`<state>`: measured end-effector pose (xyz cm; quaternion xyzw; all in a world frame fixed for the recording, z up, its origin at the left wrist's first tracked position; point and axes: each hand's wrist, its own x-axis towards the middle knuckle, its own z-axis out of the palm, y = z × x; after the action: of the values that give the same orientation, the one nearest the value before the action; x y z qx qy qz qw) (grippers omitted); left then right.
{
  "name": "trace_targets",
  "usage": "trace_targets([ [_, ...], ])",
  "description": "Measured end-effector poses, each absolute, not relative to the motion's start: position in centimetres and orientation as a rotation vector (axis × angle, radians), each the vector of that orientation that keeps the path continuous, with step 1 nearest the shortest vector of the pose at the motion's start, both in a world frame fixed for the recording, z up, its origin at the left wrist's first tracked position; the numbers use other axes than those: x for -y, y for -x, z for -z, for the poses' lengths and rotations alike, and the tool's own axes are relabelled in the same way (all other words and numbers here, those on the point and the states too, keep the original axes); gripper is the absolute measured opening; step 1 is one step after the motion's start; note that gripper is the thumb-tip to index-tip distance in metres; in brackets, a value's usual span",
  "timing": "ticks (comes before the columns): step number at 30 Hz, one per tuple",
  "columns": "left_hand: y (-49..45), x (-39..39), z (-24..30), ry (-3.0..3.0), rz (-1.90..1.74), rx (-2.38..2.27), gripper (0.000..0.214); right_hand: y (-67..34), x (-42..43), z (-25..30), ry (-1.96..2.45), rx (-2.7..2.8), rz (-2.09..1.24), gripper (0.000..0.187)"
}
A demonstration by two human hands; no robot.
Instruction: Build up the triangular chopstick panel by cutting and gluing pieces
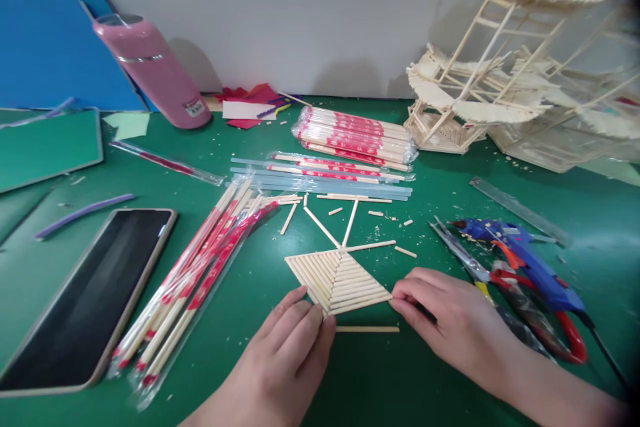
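A flat triangular panel of glued wooden sticks (340, 278) lies on the green mat (360, 373) in front of me. My left hand (293, 340) rests palm down with its fingers together, the fingertips touching the panel's lower left corner. My right hand (443, 320) has its fingers curled and pinched at the panel's right corner. A single loose stick (367, 329) lies just below the panel, between both hands. Several short stick pieces (350, 221) lie just beyond the panel.
Wrapped chopstick bundles lie at the left (200, 273) and further back (355, 137). A phone (87, 297) is at far left, a pink bottle (155, 73) behind. Blue glue gun (525, 263), red-handled scissors (505, 287) and a ruler (520, 211) sit at the right. Stick-built models (525, 87) stand back right.
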<state>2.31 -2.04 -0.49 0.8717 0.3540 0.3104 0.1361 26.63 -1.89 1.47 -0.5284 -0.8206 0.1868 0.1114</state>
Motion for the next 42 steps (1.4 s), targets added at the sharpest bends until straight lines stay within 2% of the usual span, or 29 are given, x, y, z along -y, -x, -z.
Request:
trace_targets([
  [42,-2.92,2.39,0.12,-2.434,-0.895,-1.092,0.025,-26.76,1.99,-1.1,1.544,2.373,-0.617,0.014],
])
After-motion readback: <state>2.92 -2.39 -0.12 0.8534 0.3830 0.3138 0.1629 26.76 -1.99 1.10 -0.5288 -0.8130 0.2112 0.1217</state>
